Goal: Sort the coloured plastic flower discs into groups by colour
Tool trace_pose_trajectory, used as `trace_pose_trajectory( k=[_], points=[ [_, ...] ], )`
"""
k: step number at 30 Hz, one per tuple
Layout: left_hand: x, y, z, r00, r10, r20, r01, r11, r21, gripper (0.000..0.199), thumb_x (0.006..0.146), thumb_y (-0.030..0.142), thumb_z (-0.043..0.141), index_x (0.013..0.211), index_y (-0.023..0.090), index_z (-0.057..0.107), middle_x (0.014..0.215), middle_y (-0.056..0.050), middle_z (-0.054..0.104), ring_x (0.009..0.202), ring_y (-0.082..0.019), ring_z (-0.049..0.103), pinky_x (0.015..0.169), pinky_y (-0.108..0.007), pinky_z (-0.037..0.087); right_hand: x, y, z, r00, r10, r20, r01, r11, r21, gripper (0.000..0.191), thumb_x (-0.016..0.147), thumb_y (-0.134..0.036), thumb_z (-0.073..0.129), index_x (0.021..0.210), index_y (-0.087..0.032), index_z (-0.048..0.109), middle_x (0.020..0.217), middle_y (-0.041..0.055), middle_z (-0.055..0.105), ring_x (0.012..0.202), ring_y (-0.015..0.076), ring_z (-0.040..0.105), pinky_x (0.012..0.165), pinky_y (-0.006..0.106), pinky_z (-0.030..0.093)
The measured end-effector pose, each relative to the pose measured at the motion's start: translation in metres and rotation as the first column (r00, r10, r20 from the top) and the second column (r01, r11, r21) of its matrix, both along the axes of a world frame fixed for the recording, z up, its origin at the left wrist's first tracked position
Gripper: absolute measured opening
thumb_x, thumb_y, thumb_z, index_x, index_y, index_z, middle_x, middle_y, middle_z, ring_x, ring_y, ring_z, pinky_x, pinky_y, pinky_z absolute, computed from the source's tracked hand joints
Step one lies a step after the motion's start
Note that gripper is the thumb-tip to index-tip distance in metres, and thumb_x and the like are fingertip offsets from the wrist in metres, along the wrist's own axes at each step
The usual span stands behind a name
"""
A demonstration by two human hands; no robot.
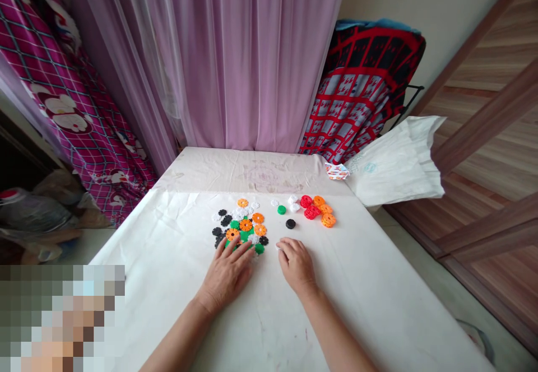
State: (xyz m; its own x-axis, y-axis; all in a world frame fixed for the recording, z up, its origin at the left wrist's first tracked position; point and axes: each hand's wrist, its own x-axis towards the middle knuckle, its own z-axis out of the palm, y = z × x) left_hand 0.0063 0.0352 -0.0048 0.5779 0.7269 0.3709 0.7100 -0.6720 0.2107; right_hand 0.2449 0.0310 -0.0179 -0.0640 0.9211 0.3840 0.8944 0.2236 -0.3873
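Observation:
My left hand (229, 268) reaches over the near side of a loose pile of flower-shaped plastic discs, its fingers spread. Right by those fingertips lies an orange disc (232, 234). Green, black, white and orange pieces are mixed there, among them a green disc (259, 248) and a black disc (226, 221); some are partly hidden by my fingers. To the right of the pile, my right hand (297, 263) is closed, with a small white edge showing at its fingertips, seemingly a white disc (277, 246).
Beyond my right hand stand stacks sorted by colour: black (291, 224), green (281, 209), white (293, 203), red (311, 209) and orange (328, 218). A white paper bag (399, 162) leans at the right edge of the white-covered table (168, 282). Purple curtains (260, 64) hang behind.

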Motion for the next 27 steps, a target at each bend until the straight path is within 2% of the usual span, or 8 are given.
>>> trace_pose_trajectory(
  k=[2,5,8,12,15,18,22,27],
  points=[
    [0.007,-0.011,-0.001,0.999,-0.018,-0.038,0.017,1.0,-0.016,0.043,0.092,0.033,0.046,0.133,0.028,0.057,0.135,-0.005,0.061,0.138,-0.028,0.039,0.118,-0.055,0.018,-0.002,-0.005,0.0,1.0,-0.028,-0.003,0.029,0.999,0.039,0.031,0.09,-0.013,0.044,0.1,-0.022,0.071,0.108,0.0079,0.068,0.101,0.0211,0.057,0.091,0.035,0.044],
    [0.009,-0.022,-0.002,0.999,0.036,-0.03,-0.037,0.999,-0.006,0.039,0.093,0.031,0.045,0.127,0.028,0.062,0.129,-0.005,0.065,0.136,-0.027,0.042,0.119,-0.056,0.014,-0.016,-0.011,0.006,0.997,0.063,0.043,-0.063,0.998,0.017,0.029,0.091,-0.015,0.046,0.101,-0.024,0.071,0.105,0.0061,0.068,0.1,0.0203,0.056,0.088,0.033,0.042],
    [0.01,-0.031,0.0,0.995,0.1,0.0,-0.1,0.995,0.016,0.036,0.092,0.029,0.047,0.122,0.027,0.065,0.125,-0.005,0.067,0.132,-0.027,0.047,0.119,-0.054,0.016,-0.033,-0.014,0.015,0.987,0.134,0.083,-0.132,0.991,-0.029,0.025,0.092,-0.02,0.049,0.105,-0.026,0.07,0.105,0.0052,0.066,0.1,0.0204,0.055,0.086,0.033,0.04],
    [0.009,-0.042,0.002,0.975,0.22,0.034,-0.221,0.974,0.054,0.033,0.092,0.024,0.044,0.114,0.027,0.068,0.118,-0.006,0.07,0.125,-0.026,0.053,0.117,-0.055,0.021,-0.045,-0.011,0.021,0.986,0.128,0.111,-0.119,0.99,-0.081,0.027,0.089,-0.025,0.055,0.113,-0.027,0.067,0.108,0.0056,0.064,0.1,0.0211,0.053,0.085,0.033,0.039],
    [0.007,-0.045,0.001,0.952,0.303,0.034,-0.304,0.951,0.059,0.035,0.091,0.022,0.044,0.116,0.026,0.068,0.121,-0.008,0.068,0.123,-0.027,0.055,0.113,-0.056,0.028,-0.047,-0.007,0.021,0.984,0.139,0.112,-0.127,0.986,-0.105,0.024,0.087,-0.03,0.058,0.109,-0.027,0.067,0.108,0.0051,0.063,0.101,0.0216,0.053,0.086,0.033,0.039],
    [0.005,-0.043,-0.005,0.94,0.339,0.035,-0.341,0.938,0.065,0.038,0.089,0.022,0.045,0.121,0.024,0.065,0.129,-0.011,0.064,0.125,-0.028,0.053,0.11,-0.054,0.035,-0.049,-0.002,0.019,0.989,0.12,0.087,-0.11,0.987,-0.116,0.018,0.085,-0.03,0.06,0.101,-0.025,0.067,0.108,0.0055,0.063,0.102,0.0213,0.053,0.087,0.033,0.039],
    [0.001,-0.031,-0.019,0.935,0.35,0.056,-0.354,0.93,0.1,0.048,0.086,0.023,0.049,0.134,0.024,0.056,0.145,-0.013,0.05,0.136,-0.03,0.042,0.112,-0.052,0.034,-0.053,0.002,0.015,0.995,0.087,0.048,-0.081,0.991,-0.109,0.015,0.081,-0.026,0.062,0.096,-0.022,0.064,0.104,0.0062,0.064,0.101,0.0217,0.055,0.087,0.033,0.041],
    [-0.015,0.003,-0.025,0.874,0.425,0.237,-0.445,0.894,0.04,0.06,0.089,0.044,0.051,0.142,0.018,0.044,0.152,-0.019,0.038,0.142,-0.034,0.033,0.112,-0.058,0.03,-0.05,0.0,0.002,0.995,0.029,-0.097,-0.025,0.999,0.038,0.016,0.077,-0.022,0.064,0.093,-0.022,0.061,0.101,0.0048,0.064,0.098,0.0203,0.057,0.088,0.032,0.042]
  ],
)
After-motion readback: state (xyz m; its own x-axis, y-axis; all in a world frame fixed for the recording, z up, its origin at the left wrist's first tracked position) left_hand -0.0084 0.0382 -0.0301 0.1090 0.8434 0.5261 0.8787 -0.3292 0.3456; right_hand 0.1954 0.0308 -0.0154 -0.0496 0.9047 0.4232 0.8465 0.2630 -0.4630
